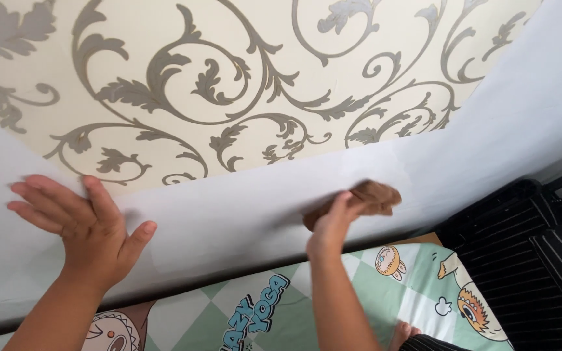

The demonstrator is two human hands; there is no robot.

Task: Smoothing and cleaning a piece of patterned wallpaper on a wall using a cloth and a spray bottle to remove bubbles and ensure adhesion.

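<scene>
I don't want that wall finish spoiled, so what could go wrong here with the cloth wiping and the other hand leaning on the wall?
The right hand rubs a brown cloth on the white lower wall band; hard rubbing might leave smears there. The cloth sits just below the scroll-patterned wallpaper, so a stray stroke might scuff its edge. The left hand is pressed flat at that same edge and might leave marks.

White wall band [242, 214] across mid frame: smooth, matt, painted look. Wallpaper [164, 39] above it: cream paper, satin sheen, grey-brown scroll print that looks slightly raised. Brown cloth [375, 195] under the right hand [333, 224]: soft, matt, crumpled. Mat [333, 292] at the bottom: smooth printed green-white check with cartoon figures. Black bag [528, 260], lower right: woven striped fabric, dull finish.
</scene>
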